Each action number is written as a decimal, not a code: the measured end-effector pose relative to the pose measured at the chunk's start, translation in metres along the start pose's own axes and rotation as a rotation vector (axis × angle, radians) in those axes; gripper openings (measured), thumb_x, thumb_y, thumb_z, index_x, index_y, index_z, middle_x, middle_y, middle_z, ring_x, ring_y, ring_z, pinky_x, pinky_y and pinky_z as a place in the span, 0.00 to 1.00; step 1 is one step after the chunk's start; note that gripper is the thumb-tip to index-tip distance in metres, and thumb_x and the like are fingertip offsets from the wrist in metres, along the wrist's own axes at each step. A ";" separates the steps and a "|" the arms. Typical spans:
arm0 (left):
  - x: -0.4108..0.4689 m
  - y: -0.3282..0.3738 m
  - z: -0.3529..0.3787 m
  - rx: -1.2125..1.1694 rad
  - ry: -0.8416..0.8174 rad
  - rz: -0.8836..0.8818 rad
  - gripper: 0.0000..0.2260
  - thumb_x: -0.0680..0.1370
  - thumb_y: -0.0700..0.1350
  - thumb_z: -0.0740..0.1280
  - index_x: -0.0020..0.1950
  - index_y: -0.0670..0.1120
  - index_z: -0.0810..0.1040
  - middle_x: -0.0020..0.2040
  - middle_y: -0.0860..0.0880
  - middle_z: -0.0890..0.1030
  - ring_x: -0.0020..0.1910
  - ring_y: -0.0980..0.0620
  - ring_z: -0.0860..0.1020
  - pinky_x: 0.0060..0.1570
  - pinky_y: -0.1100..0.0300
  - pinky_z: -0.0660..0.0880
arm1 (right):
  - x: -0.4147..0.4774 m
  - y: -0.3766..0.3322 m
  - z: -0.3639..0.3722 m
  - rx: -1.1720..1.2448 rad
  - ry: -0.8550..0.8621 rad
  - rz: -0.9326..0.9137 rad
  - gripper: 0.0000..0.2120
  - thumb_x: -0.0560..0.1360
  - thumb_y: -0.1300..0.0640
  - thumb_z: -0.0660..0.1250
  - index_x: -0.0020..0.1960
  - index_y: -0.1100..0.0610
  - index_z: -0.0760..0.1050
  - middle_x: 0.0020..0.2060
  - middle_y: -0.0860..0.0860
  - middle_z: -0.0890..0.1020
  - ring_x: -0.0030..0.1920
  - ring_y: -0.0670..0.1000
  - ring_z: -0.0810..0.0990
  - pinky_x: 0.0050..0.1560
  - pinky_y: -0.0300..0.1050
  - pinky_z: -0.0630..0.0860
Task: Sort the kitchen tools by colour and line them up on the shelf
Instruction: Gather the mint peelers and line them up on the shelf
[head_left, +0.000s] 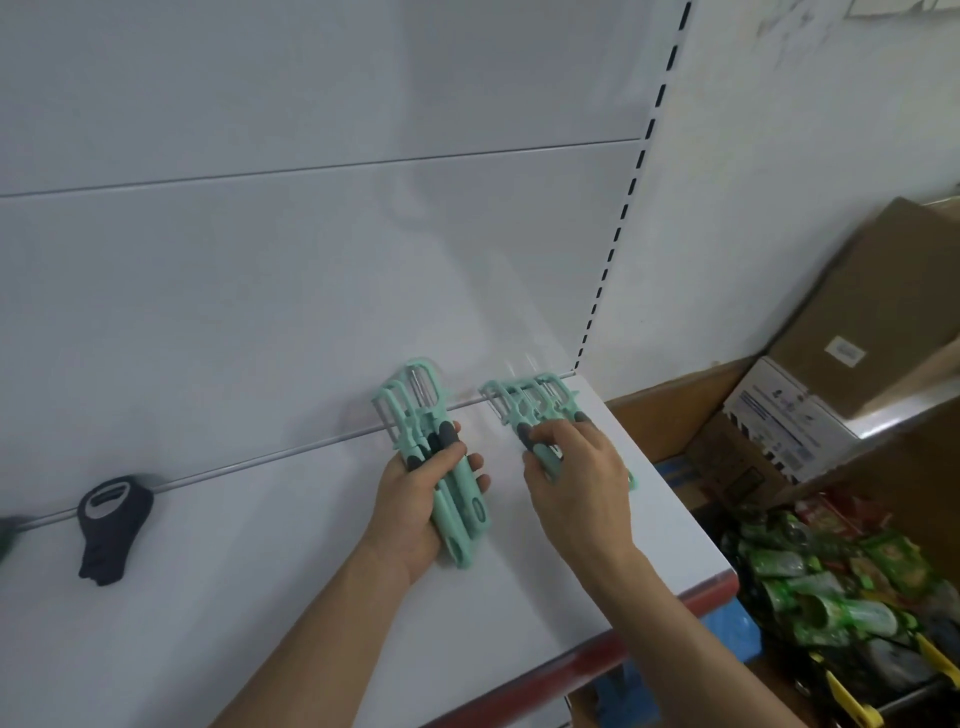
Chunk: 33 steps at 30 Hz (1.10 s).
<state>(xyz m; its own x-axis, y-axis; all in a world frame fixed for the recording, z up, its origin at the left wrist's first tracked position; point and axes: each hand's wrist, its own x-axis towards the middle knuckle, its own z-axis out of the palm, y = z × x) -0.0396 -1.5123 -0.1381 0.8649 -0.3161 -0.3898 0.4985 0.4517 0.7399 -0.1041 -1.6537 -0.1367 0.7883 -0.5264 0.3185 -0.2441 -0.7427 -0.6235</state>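
My left hand (415, 499) grips a bundle of mint-green peelers (423, 410) with dark grey grip pads, their blade heads pointing at the back panel. To the right, my right hand (571, 478) rests on a second group of mint-green peelers (524, 400) lying on the white shelf (311, 571) near its right end, fingers curled over their handles. A black tool (111, 525) lies on the shelf at the left, against the back rail. A dark green object (8, 532) shows at the far left edge.
The shelf has a red front edge (613, 644) and a slotted upright (623, 208) at its right end. Cardboard boxes (852, 322) stand to the right. A bin of green and red packets (831, 571) sits lower right.
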 end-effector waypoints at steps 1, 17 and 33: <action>0.001 0.000 -0.001 -0.014 0.003 -0.001 0.09 0.80 0.32 0.66 0.58 0.41 0.80 0.41 0.44 0.82 0.40 0.48 0.84 0.39 0.52 0.83 | 0.000 0.000 0.004 -0.007 0.010 0.004 0.06 0.75 0.58 0.74 0.51 0.52 0.81 0.51 0.49 0.83 0.56 0.52 0.78 0.48 0.41 0.68; 0.000 -0.004 -0.003 0.034 -0.041 0.019 0.12 0.79 0.32 0.68 0.62 0.37 0.78 0.48 0.40 0.81 0.42 0.47 0.85 0.41 0.52 0.83 | 0.003 0.010 0.028 -0.372 -0.020 -0.024 0.10 0.79 0.44 0.65 0.54 0.47 0.80 0.53 0.46 0.81 0.59 0.54 0.73 0.52 0.51 0.69; -0.009 0.002 -0.001 0.052 -0.094 -0.040 0.10 0.81 0.39 0.68 0.60 0.37 0.82 0.54 0.37 0.85 0.51 0.41 0.85 0.45 0.50 0.83 | -0.020 -0.013 0.013 0.319 -0.121 0.001 0.12 0.72 0.59 0.77 0.48 0.49 0.75 0.38 0.35 0.81 0.40 0.41 0.80 0.37 0.33 0.74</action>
<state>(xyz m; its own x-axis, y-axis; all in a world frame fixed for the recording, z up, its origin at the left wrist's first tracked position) -0.0459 -1.5078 -0.1334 0.8338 -0.4114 -0.3681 0.5269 0.3940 0.7531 -0.1089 -1.6282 -0.1443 0.8540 -0.4603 0.2426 -0.0712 -0.5654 -0.8217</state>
